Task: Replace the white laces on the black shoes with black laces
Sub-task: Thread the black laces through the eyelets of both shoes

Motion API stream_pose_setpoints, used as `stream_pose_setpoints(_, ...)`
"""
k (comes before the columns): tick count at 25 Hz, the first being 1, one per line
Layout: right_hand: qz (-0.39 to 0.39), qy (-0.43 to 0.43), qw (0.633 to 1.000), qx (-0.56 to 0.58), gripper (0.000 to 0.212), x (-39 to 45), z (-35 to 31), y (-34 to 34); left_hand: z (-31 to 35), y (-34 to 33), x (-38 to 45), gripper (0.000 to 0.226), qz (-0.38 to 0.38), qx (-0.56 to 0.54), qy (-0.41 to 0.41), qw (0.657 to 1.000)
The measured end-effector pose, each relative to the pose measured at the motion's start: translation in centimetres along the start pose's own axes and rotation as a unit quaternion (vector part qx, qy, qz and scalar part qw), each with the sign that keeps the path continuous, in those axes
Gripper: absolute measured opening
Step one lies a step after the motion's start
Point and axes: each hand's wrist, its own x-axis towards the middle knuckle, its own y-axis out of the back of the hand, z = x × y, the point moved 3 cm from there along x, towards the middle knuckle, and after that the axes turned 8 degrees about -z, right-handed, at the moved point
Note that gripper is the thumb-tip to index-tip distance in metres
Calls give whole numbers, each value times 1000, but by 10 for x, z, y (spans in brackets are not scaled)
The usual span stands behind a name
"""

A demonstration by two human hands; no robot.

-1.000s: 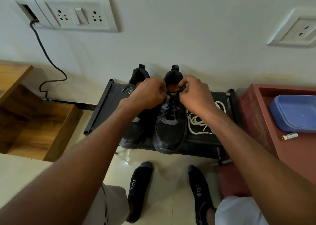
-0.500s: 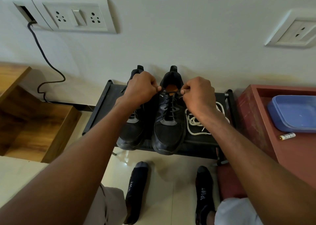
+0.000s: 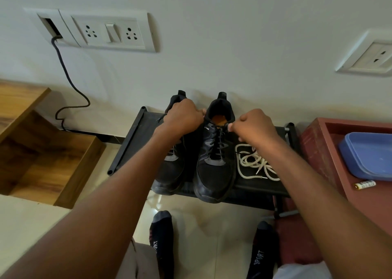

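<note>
Two black shoes stand side by side on a low black rack [image 3: 135,138] against the wall. The right shoe [image 3: 215,170] carries a black lace [image 3: 218,145] threaded up its eyelets. My left hand [image 3: 183,117] grips one end of that lace at the shoe's collar, and my right hand [image 3: 253,128] pinches the other end; the two ends are pulled apart sideways. My left arm covers much of the left shoe [image 3: 169,172]. A loose pile of white laces [image 3: 254,164] lies on the rack just right of the right shoe.
A red cabinet [image 3: 318,151] at the right holds a blue plastic lid [image 3: 369,155] and a small battery [image 3: 364,184]. Wooden steps [image 3: 42,151] are at the left. A black cable [image 3: 70,83] hangs from a wall socket plate [image 3: 110,32]. My feet in black socks [image 3: 162,232] rest on the tiled floor.
My hands were close together over the shoe's tongue. They have drawn apart, the left going left and up, the right going right, pulling the black lace ends outward.
</note>
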Motion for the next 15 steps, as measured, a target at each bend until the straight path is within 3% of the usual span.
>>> stream_pose_setpoints(3,-119,0,947,299,21,-9,-15,5,16,2,-8,44,-11,-214,-26,976)
stream_pose_setpoints(6,-147,37,911,384,19,-14,-25,6,32,-5,-16,37,-30,-371,-67,926)
stream_pose_setpoints(10,-113,-14,892,437,16,-8,-15,4,31,-19,-4,33,-53,-433,-21,900)
stream_pose_setpoints(13,-88,-106,861,489,17,-3,1,-2,20,-26,5,34,-49,-414,11,909)
stream_pose_setpoints(15,-79,-135,872,465,17,0,8,-6,14,-30,7,34,-61,-398,-6,915)
